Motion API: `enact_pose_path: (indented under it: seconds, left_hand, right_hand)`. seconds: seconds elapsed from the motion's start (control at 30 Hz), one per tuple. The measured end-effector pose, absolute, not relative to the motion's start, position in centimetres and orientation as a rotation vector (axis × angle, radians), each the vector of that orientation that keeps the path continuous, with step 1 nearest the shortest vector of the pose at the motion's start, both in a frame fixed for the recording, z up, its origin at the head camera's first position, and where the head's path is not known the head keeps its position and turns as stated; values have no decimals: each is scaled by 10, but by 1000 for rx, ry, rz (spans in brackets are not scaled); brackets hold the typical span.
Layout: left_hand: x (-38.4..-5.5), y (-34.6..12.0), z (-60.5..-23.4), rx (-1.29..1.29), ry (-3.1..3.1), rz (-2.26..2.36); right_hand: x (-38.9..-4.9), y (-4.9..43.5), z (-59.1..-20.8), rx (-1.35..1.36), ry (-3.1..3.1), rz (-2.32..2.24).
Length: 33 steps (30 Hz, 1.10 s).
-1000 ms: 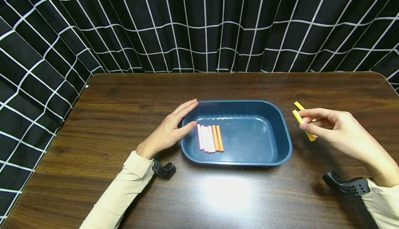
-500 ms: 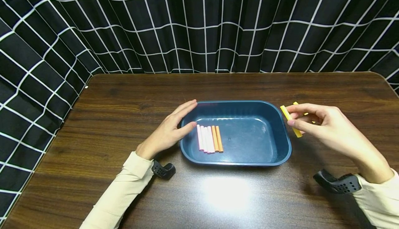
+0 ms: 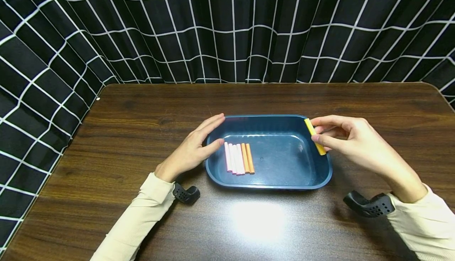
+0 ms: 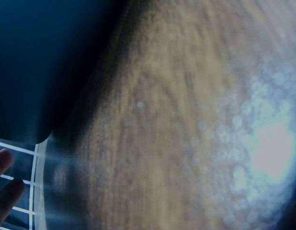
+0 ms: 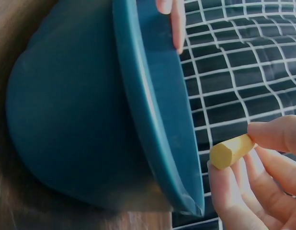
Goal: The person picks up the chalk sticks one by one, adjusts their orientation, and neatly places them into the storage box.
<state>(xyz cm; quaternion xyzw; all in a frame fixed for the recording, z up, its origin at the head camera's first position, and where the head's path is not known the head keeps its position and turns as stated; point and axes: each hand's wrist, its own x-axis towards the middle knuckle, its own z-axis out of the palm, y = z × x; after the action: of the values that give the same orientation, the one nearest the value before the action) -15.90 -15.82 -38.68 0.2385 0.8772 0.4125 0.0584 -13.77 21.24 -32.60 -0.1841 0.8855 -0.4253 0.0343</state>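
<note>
My right hand (image 3: pixel 359 142) pinches a yellow chalk stick (image 3: pixel 312 130) between thumb and fingertips, above the right rim of a blue plastic basin (image 3: pixel 284 162). Close up in the right wrist view, the end of that chalk stick (image 5: pixel 222 155) points at the camera. On the basin's left rim rests my left hand (image 3: pixel 190 148), its fingers extended and thumb over the inside. Several pale pink chalk sticks (image 3: pixel 234 158) lie side by side on the basin floor, with two orange chalk sticks (image 3: pixel 249 158) along their right side.
The basin stands on a dark wooden table (image 3: pixel 153 119) with a bright glare spot near the front. A black curtain with white grid lines (image 3: pixel 227 28) hangs behind the table and to its left. Each wrist wears a black strap (image 3: pixel 186 194).
My right hand has moved left with the yellow chalk stick, from beside the basin to over its right rim. Another yellow stick on the table is now hidden. My left hand stays put.
</note>
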Motion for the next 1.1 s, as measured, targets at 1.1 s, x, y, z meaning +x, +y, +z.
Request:
enact_pose_path:
  seconds: [1.1]
  left_hand:
    - [-158, -158, -386, 708, 2652, 1244]
  right_hand:
    - [-150, 147, -337, -434, 2613, -1221]
